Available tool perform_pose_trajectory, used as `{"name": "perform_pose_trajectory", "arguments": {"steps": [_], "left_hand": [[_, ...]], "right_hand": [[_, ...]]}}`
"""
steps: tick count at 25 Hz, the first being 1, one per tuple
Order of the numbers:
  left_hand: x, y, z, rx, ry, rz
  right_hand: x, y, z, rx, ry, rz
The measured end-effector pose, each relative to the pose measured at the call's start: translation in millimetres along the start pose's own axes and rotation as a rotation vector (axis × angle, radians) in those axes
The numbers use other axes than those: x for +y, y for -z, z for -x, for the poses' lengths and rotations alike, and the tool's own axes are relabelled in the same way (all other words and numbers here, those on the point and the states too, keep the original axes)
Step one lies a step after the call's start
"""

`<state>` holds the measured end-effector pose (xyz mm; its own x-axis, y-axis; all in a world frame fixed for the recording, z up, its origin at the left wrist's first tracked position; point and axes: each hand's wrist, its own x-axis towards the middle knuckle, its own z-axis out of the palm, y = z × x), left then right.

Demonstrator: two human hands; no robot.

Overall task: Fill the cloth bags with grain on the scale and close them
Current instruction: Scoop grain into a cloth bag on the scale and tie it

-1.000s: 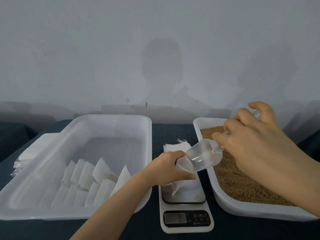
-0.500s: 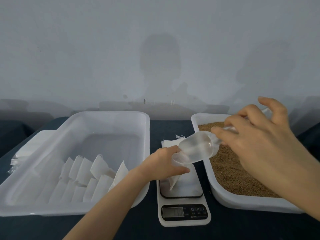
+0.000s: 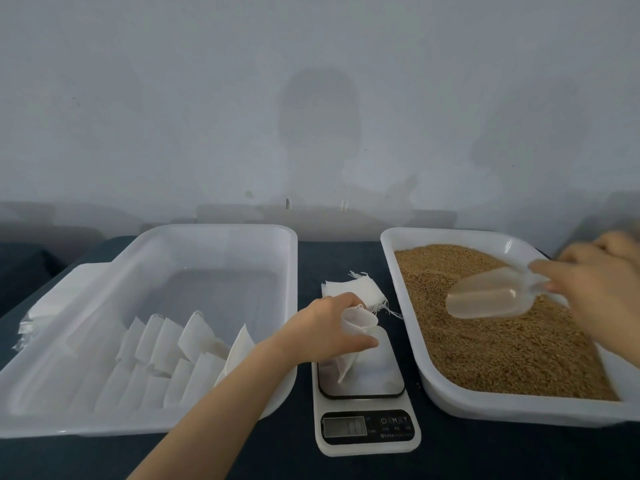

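Note:
My left hand [image 3: 329, 327] grips a small white cloth bag [image 3: 358, 323] upright on the platform of the white kitchen scale [image 3: 367, 427], its mouth held open. My right hand [image 3: 599, 292] holds the handle of a clear plastic scoop [image 3: 491, 299], which hovers empty just over the brown grain [image 3: 502, 341] in the white tray [image 3: 485, 407] on the right. A small stack of empty cloth bags [image 3: 353, 289] lies behind the scale.
A large white tub [image 3: 221, 233] on the left holds several filled white bags [image 3: 180, 348] standing in rows. More folded white cloth [image 3: 38, 306] lies left of that tub. Everything rests on a dark tabletop against a grey wall.
My right hand has carried the scoop away from the bag's mouth, rightwards, to above the grain tray. My left hand stays on the bag at the scale.

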<state>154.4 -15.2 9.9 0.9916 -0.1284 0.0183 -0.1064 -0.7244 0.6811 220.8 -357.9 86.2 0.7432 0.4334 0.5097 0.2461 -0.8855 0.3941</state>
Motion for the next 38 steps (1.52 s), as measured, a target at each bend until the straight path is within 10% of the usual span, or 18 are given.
{"name": "perform_pose_trajectory", "arguments": {"steps": [5,16,28,38], "left_hand": [[-0.2,-0.3,0.2,-0.005,0.001,0.007],[0.0,1.0,2.1,-0.002,-0.006,0.015],[-2.4,0.0,0.8,-0.01,-0.008,0.034],[-4.5,-1.1,-0.3,-0.036,-0.01,0.05]], "right_hand": [[-26.3,-1.7,18.6,-0.275,-0.009,0.122],[-21.3,-39.1,33.0,-0.524,-0.274,-0.556],[-10.3,-17.1,38.2,-0.464,-0.387,-0.719],[-43.4,49.4,-2.4,-0.383,-0.062,-0.76]]}}
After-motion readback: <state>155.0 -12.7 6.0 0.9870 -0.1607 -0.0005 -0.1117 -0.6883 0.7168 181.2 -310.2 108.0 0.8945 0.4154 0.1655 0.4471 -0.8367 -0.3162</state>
